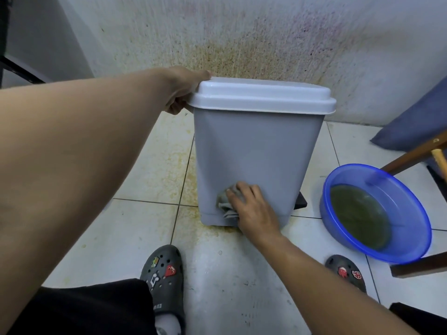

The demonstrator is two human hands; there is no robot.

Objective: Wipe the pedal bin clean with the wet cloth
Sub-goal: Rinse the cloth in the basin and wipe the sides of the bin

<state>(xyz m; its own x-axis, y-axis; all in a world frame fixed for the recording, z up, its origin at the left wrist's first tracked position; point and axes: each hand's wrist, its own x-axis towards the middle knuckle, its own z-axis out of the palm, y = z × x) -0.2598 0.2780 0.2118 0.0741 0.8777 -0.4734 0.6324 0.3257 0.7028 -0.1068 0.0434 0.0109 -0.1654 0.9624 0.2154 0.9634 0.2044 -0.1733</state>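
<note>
Grips the pedal bin [256, 151] at the top with the left hand [183, 90], at the left corner of the pale lid [261, 95]. Thumb side tucked against the rim. Fingers hidden behind the lid, probably curled over its edge.

Presses the wet cloth [223, 201] against the bin's grey front face with the right hand [254, 209], low down, just above the base. Fingers bent over the bunched cloth, touching the plastic through it. Grey folds spilling out to the left of the fingertips and below them.

Has the bin upright on the tiled floor [135, 226], lid closed, close in front of the wall [266, 32] beyond the left hand. Brownish and reddish speckling all over that wall. Yellow-brown staining on the tiles under the left hand and around the bin's foot.

Just right of the right hand, at the bin's base: a black pedal [301, 200] jutting out sideways. Farther right of that hand, apart from the bin: a blue basin [411, 189] on the floor, holding murky greenish water [358, 213]. Above the basin: a slanting wooden leg [416, 154] and a blue cushion [416, 117].

Nearer than the right hand: two dark clogs with small charms, the left clog [164, 274] left of that forearm, the right clog [346, 272] right of it.
</note>
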